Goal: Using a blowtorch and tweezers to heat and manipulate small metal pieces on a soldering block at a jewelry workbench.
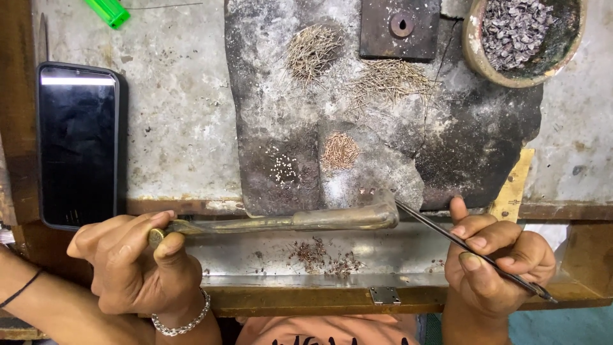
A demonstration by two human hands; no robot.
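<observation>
Head view, one frame.

Left hand [131, 265], lower left of the frame: grip clenched around the round end of a long brass blowpipe [287, 222], thumb on top; a chain bracelet [185, 324] sits on the wrist. The blowpipe runs level from this hand toward the centre and ends in a bent tip over the lower edge of a dark charred block [383, 147].

Right hand [495, 262], lower right: grip grasping slim dark tweezers [466, 246], slanted up and left, their point just beside the blowpipe tip.

On the charred block, centre: two heaps of thin wire pins [313, 51] near the top, a small coppery heap [340, 150] lower, a patch of tiny pale beads [284, 169] to its left, a square metal plate [399, 29] with a hole at the top edge.

Upper right: a clay bowl [472, 48] of small grey bits.

Left: a black phone [78, 144] lying flat on the tabletop [179, 115].

Upper left: a green lighter [108, 11].

Lower centre: a metal tray [268, 246] holding reddish scraps.
</observation>
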